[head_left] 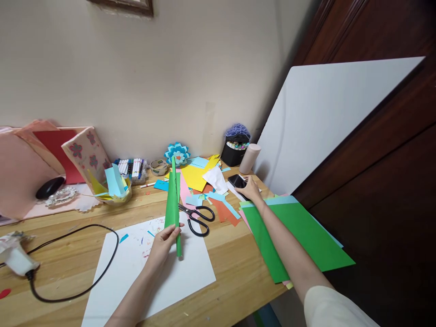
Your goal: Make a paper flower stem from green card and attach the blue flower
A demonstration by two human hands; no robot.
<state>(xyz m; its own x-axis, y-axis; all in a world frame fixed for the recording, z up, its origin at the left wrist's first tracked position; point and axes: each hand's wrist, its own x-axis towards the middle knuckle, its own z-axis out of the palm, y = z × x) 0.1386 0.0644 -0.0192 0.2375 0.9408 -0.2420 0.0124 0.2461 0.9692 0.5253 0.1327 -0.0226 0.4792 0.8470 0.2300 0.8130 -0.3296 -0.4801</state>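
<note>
White sheet [195, 268] lies nearest, toward the near edge of the tabletop [235, 272]. Above it the left hand [161, 243] pinches green paper [171, 200] between thumb and fingers: 1 side looks rolled or folded into a narrow tube, while the other is a flat flap, so I'd judge the shaping only partly done. The right hand's fingers close around 1 edge of a phone [236, 181] near the right edge. Scissors [191, 212] lie between the 2 hands, and larger green sheet [306, 236] overhangs the right edge, unrolled.
</note>
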